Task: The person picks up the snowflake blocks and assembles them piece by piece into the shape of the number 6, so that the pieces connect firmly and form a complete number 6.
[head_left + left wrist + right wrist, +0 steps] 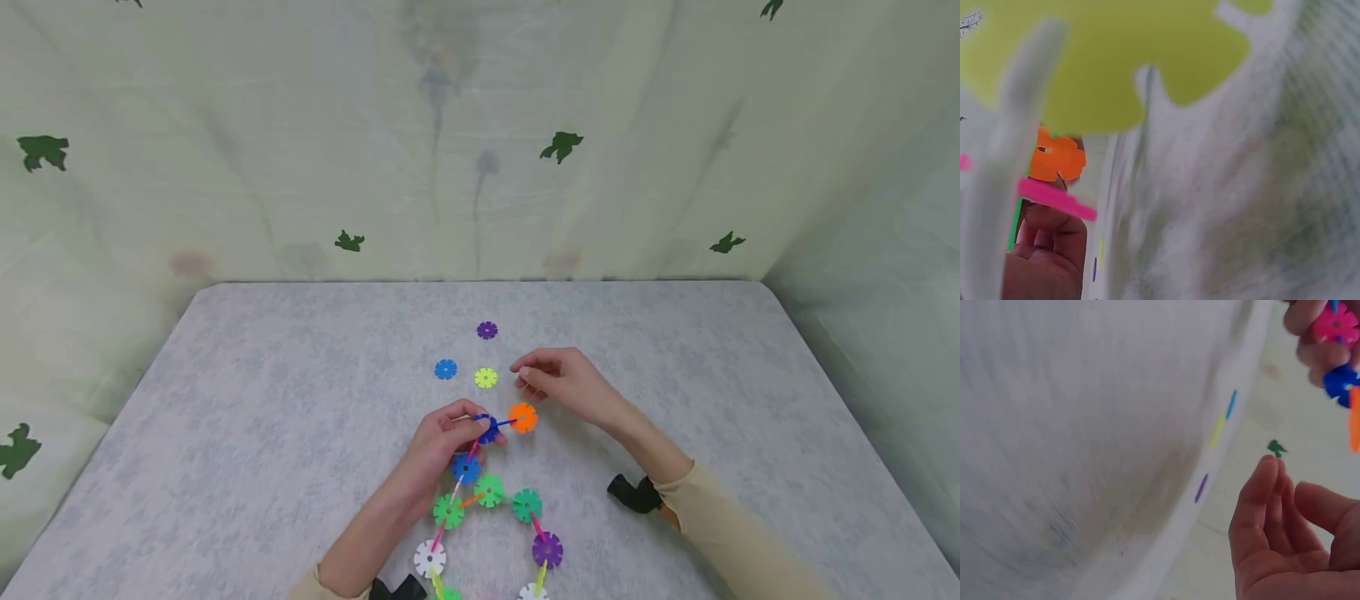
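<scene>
My left hand (452, 437) pinches a dark blue notched plastic disc (486, 428) at the end of a linked chain of discs. An orange disc (523, 417) is joined to the blue one at its right. Below the blue disc, the chain runs through a lighter blue disc (466, 468) to a green disc (449, 512). Just above and right of the orange disc is my right hand (562, 379), its fingers loosely bent around nothing. In the right wrist view, the same right hand (1291, 537) shows a gap between thumb and fingers.
Loose discs lie on the grey table (300, 375) beyond the hands: a purple one (487, 331), a blue one (446, 369) and a yellow one (486, 378). The chain's right side comes down through a teal disc (527, 505) and a purple disc (547, 550). A curtain (262, 150) hangs behind.
</scene>
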The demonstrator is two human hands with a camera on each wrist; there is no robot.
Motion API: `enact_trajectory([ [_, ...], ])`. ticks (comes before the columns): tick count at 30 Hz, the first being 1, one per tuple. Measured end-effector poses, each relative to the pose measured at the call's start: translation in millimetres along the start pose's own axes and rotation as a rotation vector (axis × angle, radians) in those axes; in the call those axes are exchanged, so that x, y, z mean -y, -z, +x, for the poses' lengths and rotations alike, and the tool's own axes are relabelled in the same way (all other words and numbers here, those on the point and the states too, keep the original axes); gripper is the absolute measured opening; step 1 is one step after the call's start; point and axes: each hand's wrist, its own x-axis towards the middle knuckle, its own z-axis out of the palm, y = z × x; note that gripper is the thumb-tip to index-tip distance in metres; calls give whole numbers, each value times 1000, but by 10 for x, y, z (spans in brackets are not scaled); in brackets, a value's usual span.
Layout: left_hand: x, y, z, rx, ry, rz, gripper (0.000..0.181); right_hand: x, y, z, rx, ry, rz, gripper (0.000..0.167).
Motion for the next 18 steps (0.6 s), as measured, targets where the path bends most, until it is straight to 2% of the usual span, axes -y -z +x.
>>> enact_trajectory([
  [5, 13, 10, 11, -12, 10, 0, 18, -22, -32, 350, 76, 40, -278, 20],
  [8, 13, 14, 12, -18, 7, 9, 19, -63, -72, 500, 120, 49, -384, 21],
  [13, 8, 27, 9, -31, -3, 33, 18, -73, -128, 596, 204, 64, -482, 23],
  [18, 9, 39, 12, -52, -20, 55, 18, -27, -152, 561, 203, 47, -494, 18],
])
